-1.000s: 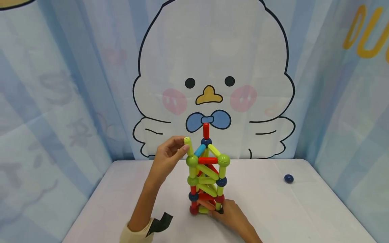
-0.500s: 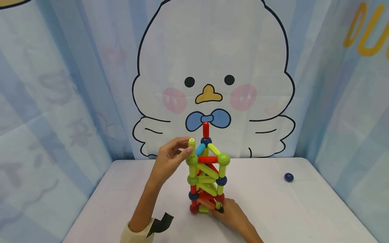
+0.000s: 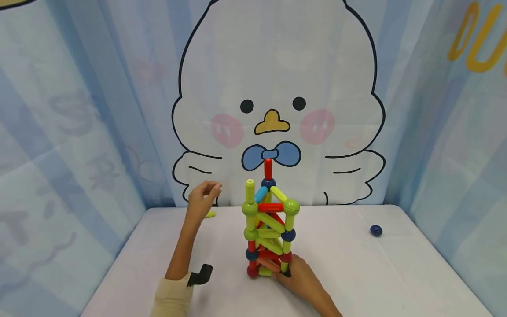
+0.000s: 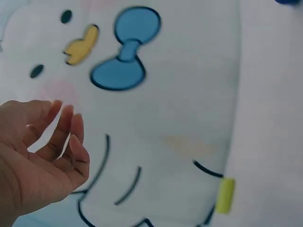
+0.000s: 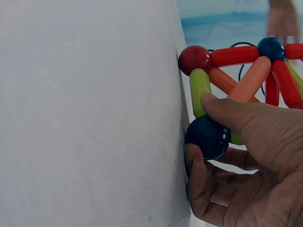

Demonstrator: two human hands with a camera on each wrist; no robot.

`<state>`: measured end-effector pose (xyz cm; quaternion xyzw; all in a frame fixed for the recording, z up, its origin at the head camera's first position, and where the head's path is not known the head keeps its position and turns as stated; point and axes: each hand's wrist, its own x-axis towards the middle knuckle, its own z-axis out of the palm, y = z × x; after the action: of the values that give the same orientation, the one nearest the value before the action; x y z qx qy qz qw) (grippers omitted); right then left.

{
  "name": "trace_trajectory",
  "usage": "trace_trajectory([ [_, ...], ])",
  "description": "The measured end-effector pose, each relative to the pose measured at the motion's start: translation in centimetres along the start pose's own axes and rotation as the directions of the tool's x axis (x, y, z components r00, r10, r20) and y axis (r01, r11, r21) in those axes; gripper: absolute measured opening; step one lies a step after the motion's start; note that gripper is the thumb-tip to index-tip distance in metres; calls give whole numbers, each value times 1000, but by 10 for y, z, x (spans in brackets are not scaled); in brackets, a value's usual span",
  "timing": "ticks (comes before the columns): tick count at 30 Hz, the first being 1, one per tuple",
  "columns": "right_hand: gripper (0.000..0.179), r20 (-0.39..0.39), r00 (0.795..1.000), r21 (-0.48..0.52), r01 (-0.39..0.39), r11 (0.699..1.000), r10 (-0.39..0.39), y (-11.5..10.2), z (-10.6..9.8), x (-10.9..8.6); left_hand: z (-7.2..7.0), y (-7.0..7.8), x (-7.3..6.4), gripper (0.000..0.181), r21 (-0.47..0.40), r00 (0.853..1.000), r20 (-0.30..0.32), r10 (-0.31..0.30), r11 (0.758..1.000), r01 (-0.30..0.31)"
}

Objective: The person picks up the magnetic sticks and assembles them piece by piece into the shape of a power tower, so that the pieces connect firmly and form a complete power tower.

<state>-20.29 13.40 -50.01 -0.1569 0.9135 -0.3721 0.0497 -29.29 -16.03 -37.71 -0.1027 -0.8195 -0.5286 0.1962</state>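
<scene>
A tower of magnetic sticks and balls stands upright on the table, built in green, red, blue and orange. On its upper left ball stands a light green stick; a red stick tops the peak. My left hand is off to the left of the tower, fingers loosely bent, holding nothing in the left wrist view. At the base, my right hand grips the near right corner. In the right wrist view its thumb lies at a green stick and its fingers are around a dark blue ball.
A loose green stick lies at the table's back edge, behind my left hand. One dark blue ball rests on the right side of the white table. A printed curtain hangs behind.
My left hand tilted the light green stick upright on the upper left ball, let it go and moved away to the left. The right hand stayed at the base.
</scene>
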Motion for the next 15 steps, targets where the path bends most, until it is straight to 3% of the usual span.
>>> trace_trajectory([
  [4,55,-9,1000,14,4,1000,-4,-1,1,1,1,-58,6,25,210,994,1,-111,972,108],
  [8,53,-20,1000,15,3,1000,-3,-1,1,1,7,-106,4,35,343,977,86,-197,926,157],
  [13,53,-35,999,8,-32,999,32,-1,1,2,21,-131,-1,48,498,926,195,-323,846,191],
  [15,53,-42,998,8,-52,999,52,-3,2,2,26,-133,-3,46,564,926,194,-323,810,165],
])
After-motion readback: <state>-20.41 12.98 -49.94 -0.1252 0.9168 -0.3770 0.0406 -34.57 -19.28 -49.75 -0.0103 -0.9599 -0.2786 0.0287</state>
